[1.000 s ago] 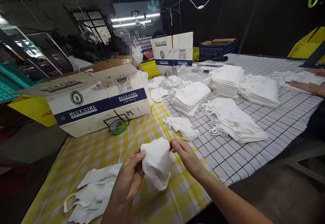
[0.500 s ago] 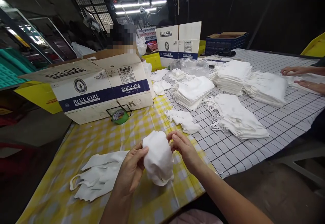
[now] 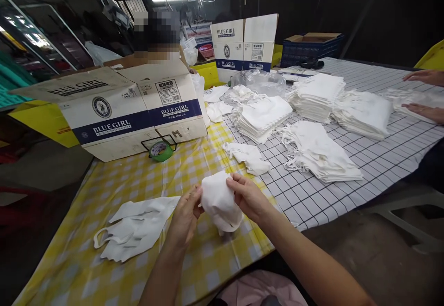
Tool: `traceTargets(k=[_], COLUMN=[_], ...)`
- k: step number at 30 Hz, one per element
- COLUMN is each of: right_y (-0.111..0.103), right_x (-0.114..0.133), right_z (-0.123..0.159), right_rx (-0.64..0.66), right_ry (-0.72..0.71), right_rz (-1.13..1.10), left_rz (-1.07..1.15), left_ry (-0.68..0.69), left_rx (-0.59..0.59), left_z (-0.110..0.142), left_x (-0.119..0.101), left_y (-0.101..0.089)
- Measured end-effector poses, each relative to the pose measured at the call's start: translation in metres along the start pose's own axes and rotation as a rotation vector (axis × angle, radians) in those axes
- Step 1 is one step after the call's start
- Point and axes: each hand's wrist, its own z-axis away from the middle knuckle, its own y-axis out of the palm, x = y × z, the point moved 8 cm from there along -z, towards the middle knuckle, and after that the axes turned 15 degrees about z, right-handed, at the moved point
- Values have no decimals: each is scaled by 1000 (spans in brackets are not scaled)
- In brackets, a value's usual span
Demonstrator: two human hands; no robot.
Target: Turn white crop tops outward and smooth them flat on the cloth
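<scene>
The cloth (image 3: 220, 200) hangs long-axis down between left hand (image 3: 185, 211) and right hand (image 3: 250, 198), each nearly closed, pinching its upper edge.

1. The white cloth piece (image 3: 222, 202) is plain, soft and unprinted on the side in view, with a rounded top.
2. It is bunched into a puffed, pouch-like shape, creased, its lower edge loosely folded.
3. It hangs roughly upright between the left fingers (image 3: 194, 196) and right fingers (image 3: 236, 183), pinched near its upper sides, over the counter's (image 3: 187, 162) yellow-checked cover.
</scene>
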Motion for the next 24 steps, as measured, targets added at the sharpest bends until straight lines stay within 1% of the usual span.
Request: traceTargets(k=[3, 6, 8, 10, 13, 15, 17, 20, 24], right_y=[-11, -22, -30, -37, -46, -52, -58, -61, -64], right_x=[-4, -4, -4, -5, -9, -11, -13, -16, -22], right_z=[-7, -13, -15, -17, -19, -20, -20, -20, -18], right_rx=[-55, -110, -153, -193, -234, -257, -263, -237, -234], right_ry=[14, 19, 17, 34, 57, 53, 43, 35, 57], right_rz=[-191, -280, -312, -349, -394, -404, -403, -377, -360], left_rz=[-43, -108, -122, -83, 24, 82, 109, 127, 140], left_ry=[-51, -143, -202, -256, -312, -319, -281, -220, -211], left_rx=[59, 182, 251, 282, 258, 224, 193, 161, 111], left_z=[-3, 1, 7, 12, 18, 19, 19, 17, 18], left_x=[28, 56, 68, 74, 74, 70, 63, 53, 46], left_y=[-3, -1, 0, 2, 1, -2, -7, -14, -22])
